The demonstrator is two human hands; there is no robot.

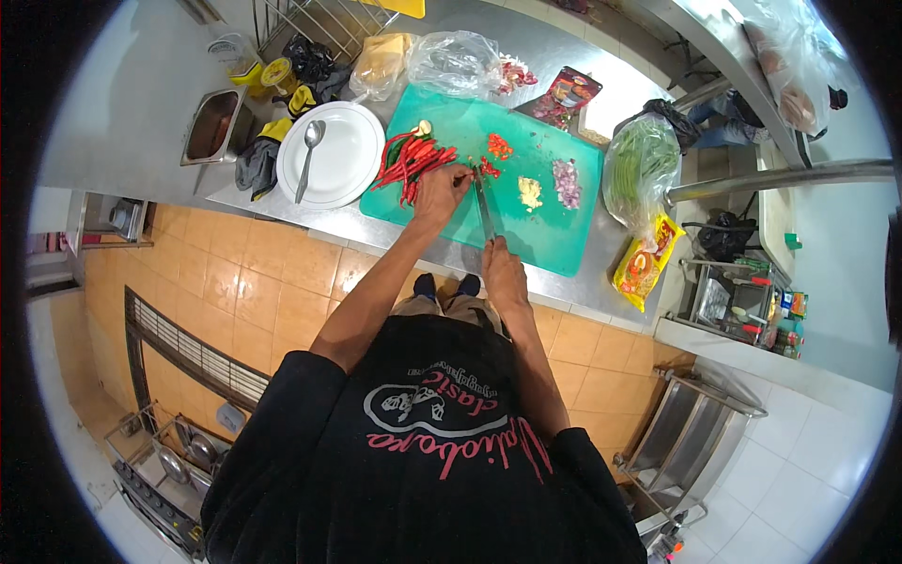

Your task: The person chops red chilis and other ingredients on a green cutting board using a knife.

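My right hand [505,273] grips the handle of a knife [485,211], whose blade points away from me over the green cutting board [545,246]. Beside the blade tip, the fingers of my left hand [438,195] are pinched on a red chili pepper, mostly hidden by them. A pile of whole red chilies [410,169] lies just left of that hand, with a garlic clove [425,127] at its far end. Chopped red chili [499,146] sits beyond the knife. To its right are small heaps of minced garlic [530,194] and chopped shallot [567,183].
A white plate [343,179] with a spoon [309,155] stands left of the board. Plastic bags [455,64] lie behind it. On the right are a bag of green vegetables [641,171] and a yellow packet [648,261]. A metal sink [214,127] is at far left.
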